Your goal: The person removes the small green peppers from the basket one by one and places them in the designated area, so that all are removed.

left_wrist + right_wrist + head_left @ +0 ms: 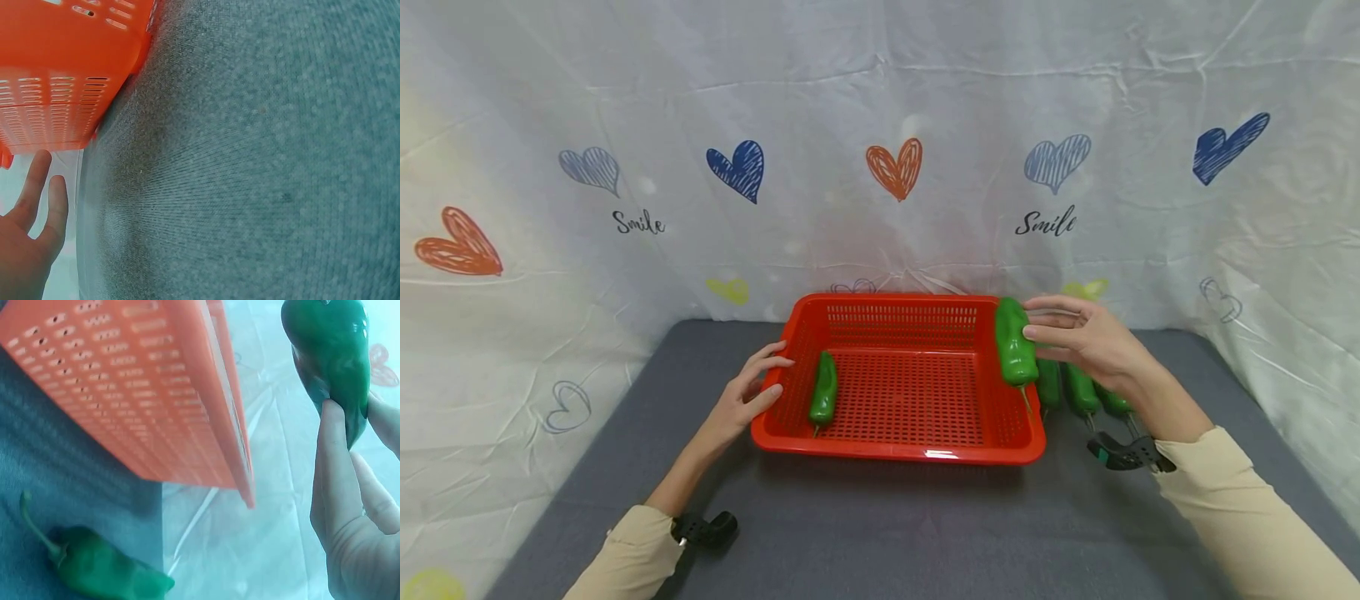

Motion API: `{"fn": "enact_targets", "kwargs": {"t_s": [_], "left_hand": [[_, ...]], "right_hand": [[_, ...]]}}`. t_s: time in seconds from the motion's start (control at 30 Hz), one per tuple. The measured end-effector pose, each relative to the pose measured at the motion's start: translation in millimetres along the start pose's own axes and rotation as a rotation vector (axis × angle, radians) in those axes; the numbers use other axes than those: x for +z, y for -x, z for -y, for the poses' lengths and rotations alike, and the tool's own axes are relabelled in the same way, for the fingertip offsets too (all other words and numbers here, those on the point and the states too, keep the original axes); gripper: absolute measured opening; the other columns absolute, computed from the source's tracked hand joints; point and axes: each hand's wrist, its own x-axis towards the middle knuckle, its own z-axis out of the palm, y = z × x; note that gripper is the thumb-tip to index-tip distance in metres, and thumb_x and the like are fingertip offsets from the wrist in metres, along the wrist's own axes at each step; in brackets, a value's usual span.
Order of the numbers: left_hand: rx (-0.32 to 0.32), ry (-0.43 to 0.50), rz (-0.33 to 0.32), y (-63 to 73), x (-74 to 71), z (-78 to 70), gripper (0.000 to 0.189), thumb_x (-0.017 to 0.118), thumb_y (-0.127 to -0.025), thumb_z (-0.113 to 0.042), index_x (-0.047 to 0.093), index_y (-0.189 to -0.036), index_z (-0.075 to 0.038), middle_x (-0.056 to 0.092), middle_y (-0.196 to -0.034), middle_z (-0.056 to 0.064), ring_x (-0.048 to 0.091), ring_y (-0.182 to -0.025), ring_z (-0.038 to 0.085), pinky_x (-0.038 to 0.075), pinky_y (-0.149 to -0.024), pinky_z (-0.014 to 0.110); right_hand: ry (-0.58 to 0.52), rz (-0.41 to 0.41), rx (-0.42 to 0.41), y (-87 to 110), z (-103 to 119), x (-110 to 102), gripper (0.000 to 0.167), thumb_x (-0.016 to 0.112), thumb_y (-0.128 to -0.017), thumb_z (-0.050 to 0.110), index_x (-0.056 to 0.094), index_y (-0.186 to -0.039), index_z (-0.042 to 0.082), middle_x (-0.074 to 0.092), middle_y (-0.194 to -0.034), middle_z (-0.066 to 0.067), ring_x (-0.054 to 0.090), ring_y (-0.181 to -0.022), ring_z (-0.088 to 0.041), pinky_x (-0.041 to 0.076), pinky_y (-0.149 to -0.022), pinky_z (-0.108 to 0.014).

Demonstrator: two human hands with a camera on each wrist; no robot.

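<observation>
My right hand (1086,337) pinches a green pepper (1017,343) between thumb and fingers, above the right rim of a red plastic basket (898,454). In the right wrist view this held pepper (340,359) is higher than the basket's edge. Another green pepper (824,390) lies inside the basket on its left side. At the left rim, my left hand (741,402) has its fingers spread and lightly bent, touching or very near the rim. The left wrist view shows two extended fingers (57,209) of it beside the basket wall (56,112).
Several green peppers (1081,390) lie on the grey cloth-covered table (880,533) right of the basket, partly hidden under the right forearm. A white curtain (820,100) printed with hearts hangs behind the table. Each wrist wears a black band (703,529).
</observation>
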Motion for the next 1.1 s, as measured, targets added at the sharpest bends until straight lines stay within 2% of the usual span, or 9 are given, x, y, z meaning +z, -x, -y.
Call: {"fn": "enact_targets", "kwargs": {"t_s": [0.27, 0.63, 0.83, 1.03, 1.1], "left_hand": [[0.014, 0.003, 0.009, 0.5, 0.8, -1.6, 0.039, 0.055, -0.101, 0.002, 0.054, -0.14, -0.002, 0.028, -0.162, 0.011, 0.047, -0.127, 0.023, 0.048, -0.093, 0.028], [-0.03, 0.01, 0.001, 0.3, 0.8, -1.6, 0.038, 0.054, -0.103, -0.002, 0.054, -0.14, -0.004, 0.028, -0.162, 0.005, 0.054, -0.118, 0.029, 0.05, -0.09, 0.03], [-0.028, 0.008, -0.006, -0.2, 1.1, -0.3, 0.037, 0.055, -0.102, -0.002, 0.055, -0.139, -0.003, 0.029, -0.162, 0.005, 0.053, -0.12, 0.03, 0.051, -0.091, 0.031], [-0.025, 0.003, -0.004, -0.4, 0.6, 0.1, 0.037, 0.055, -0.102, -0.002, 0.054, -0.139, -0.003, 0.028, -0.162, 0.006, 0.049, -0.126, 0.026, 0.049, -0.093, 0.029], [-0.024, 0.007, 0.0, -0.3, 0.6, -0.5, 0.038, 0.054, -0.102, -0.002, 0.054, -0.14, -0.003, 0.028, -0.162, 0.007, 0.051, -0.123, 0.028, 0.05, -0.092, 0.03]], "right_hand": [[0.011, -0.026, -0.023, 14.2, -4, -22, 0.041, 0.069, -0.097, 0.004, 0.058, -0.136, 0.006, 0.065, -0.124, -0.001, 0.064, -0.108, -0.018, 0.055, -0.086, -0.034], [-0.048, -0.043, -0.06, 20.7, -23, -59, 0.039, 0.066, -0.097, -0.002, 0.063, -0.134, 0.01, 0.069, -0.121, 0.002, 0.065, -0.108, -0.014, 0.056, -0.083, -0.033], [-0.014, -0.046, -0.091, 23.7, -39, -82, 0.041, 0.063, -0.098, -0.004, 0.061, -0.137, 0.009, 0.068, -0.122, 0.004, 0.063, -0.11, -0.011, 0.054, -0.084, -0.029], [0.014, -0.063, -0.081, 26.8, -54, -103, 0.042, 0.062, -0.099, -0.005, 0.06, -0.138, 0.01, 0.069, -0.12, 0.006, 0.064, -0.108, -0.009, 0.054, -0.083, -0.028], [0.038, -0.07, -0.079, 27.5, -57, -109, 0.043, 0.062, -0.099, -0.004, 0.06, -0.139, 0.01, 0.069, -0.12, 0.007, 0.064, -0.108, -0.008, 0.054, -0.083, -0.027]]}}
